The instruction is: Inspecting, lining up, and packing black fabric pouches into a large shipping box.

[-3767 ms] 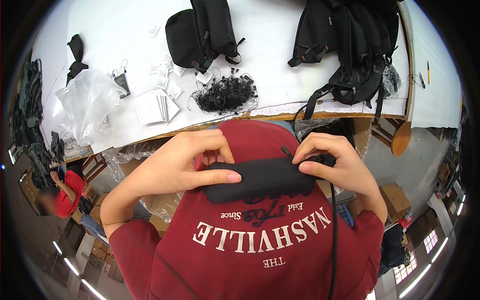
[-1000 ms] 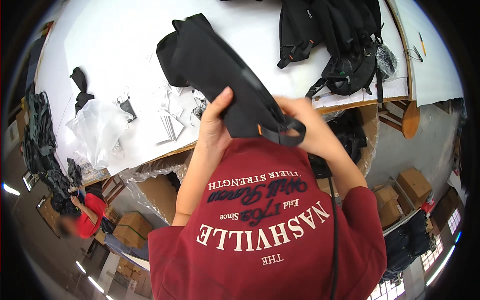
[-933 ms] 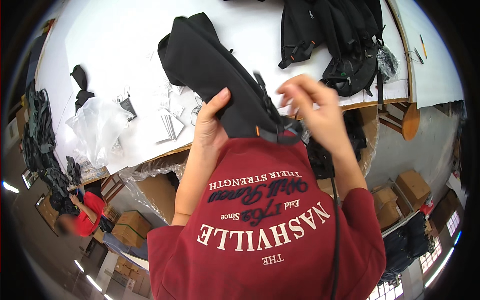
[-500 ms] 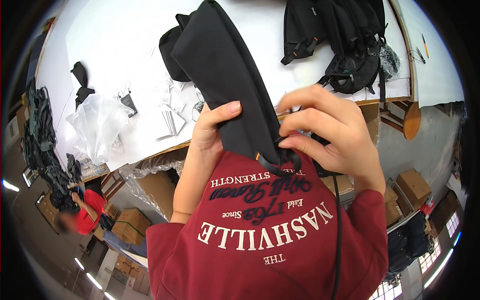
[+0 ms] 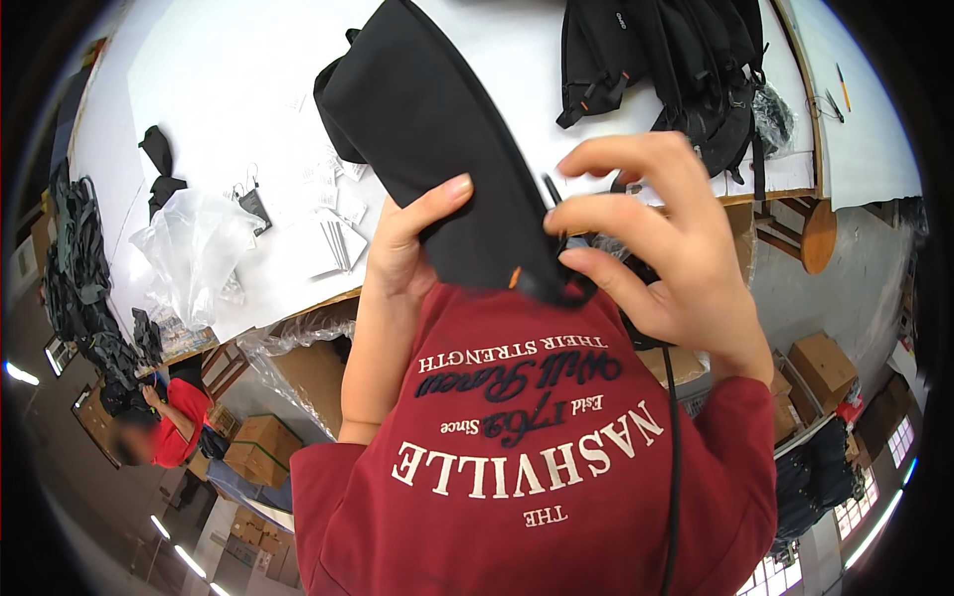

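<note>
I hold a black fabric bag [image 5: 437,129] up close in front of me, tilted from upper left to lower right. My left hand [image 5: 402,243] grips its lower edge, thumb pressed on the near face. My right hand [image 5: 656,238] pinches the bag's lower right corner by a small black zipper pull next to an orange tab, the other fingers spread. My red printed sweatshirt fills the bottom of the view.
A white worktable [image 5: 219,89] lies beyond, with clear plastic bags [image 5: 194,243], white paper cards [image 5: 333,243], a small black strap piece [image 5: 159,164] and a pile of black backpacks [image 5: 686,70]. Cardboard boxes [image 5: 825,363] stand on the floor right. Another person in red [image 5: 169,427] is at lower left.
The bag went from flat against my chest to lifted and tilted before the camera. My right hand let go briefly, then came back to pinch the lower corner.
</note>
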